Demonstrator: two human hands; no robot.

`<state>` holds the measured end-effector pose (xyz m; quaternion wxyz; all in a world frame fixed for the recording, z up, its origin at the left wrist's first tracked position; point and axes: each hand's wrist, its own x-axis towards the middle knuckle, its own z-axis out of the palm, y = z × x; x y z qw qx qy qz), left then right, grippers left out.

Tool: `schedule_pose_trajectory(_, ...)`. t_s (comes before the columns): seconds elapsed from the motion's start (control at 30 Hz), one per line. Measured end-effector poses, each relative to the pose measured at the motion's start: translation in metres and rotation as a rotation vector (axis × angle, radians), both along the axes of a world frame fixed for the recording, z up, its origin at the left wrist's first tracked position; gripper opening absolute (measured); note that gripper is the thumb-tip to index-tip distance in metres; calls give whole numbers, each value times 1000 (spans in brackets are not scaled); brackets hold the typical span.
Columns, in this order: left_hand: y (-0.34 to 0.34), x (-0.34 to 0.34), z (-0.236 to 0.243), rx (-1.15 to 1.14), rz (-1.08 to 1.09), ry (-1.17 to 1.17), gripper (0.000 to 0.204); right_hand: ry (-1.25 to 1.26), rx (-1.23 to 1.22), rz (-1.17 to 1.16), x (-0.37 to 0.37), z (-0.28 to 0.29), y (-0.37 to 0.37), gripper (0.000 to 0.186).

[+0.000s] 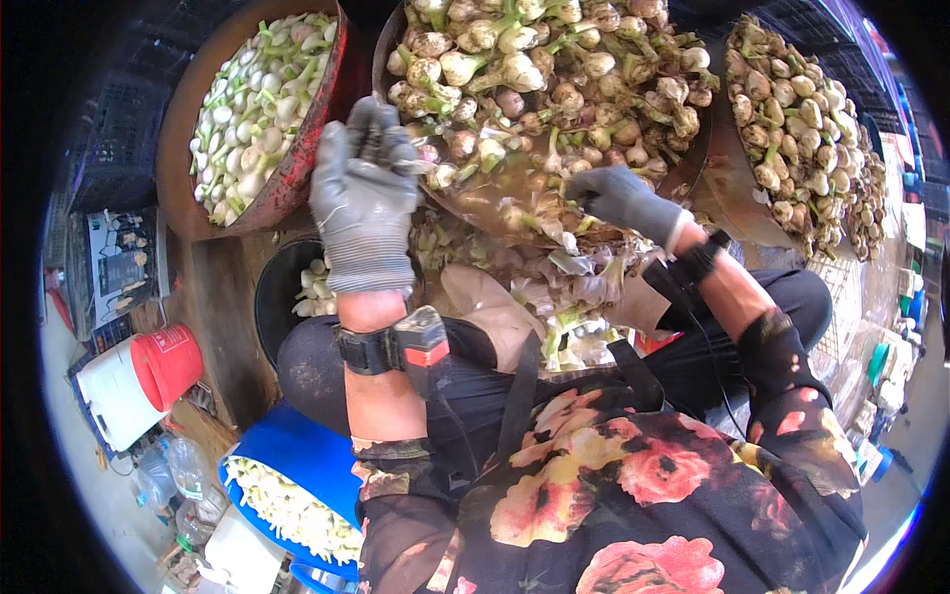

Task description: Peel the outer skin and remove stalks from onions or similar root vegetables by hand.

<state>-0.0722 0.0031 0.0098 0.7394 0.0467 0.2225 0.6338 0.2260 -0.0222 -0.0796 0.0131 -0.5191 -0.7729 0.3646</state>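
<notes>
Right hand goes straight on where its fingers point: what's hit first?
Probably the garlic bulbs in the big bowl, left of the right hand. Its height above them is unclear from this one view.

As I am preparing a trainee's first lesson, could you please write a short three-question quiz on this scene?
1. Multiple choice: Which hand is nearer the red-edged bowl of pale bulbs at the upper left?
(a) the right
(b) the left
(c) both equally near

2. True or false: Both of the person's hands are bare.

3. Fill in the blank: The tub of pale pieces at the lower left is ___ in colour.

Key:
1. (b), the left hand.
2. False: it and the right hand both wear grey gloves.
3. blue.
</notes>
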Motion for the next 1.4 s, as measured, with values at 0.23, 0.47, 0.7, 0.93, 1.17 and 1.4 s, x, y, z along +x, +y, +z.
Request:
schedule_pose_trajectory(0.23, 7, 8, -6, 52, -87, 188, 34, -96, 40, 499, -73, -111, 33, 43)
schedule_pose_trajectory(0.47, 10, 14, -9, 23, -47, 324, 32, -184, -175, 635, -67, -113, 41, 41)
schedule_pose_trajectory(0.7, 4, 25, -11, 23, -88, 383, 28, 239, -430, -337, -4, -65, 49, 25)
schedule_pose_trajectory(0.93, -3, 37, -8, 68, -195, 514, 32, 279, -178, 180, 19, 22, 3, 26)
schedule_pose_trajectory(1.17, -1, 43, -3, 34, -197, 573, 25, -28, -248, 199, 0, -24, 22, 39)
schedule_pose_trajectory(1.4, 2, 40, 1, 27, -220, 655, 29, -151, -400, 544, -35, -132, 37, 24)
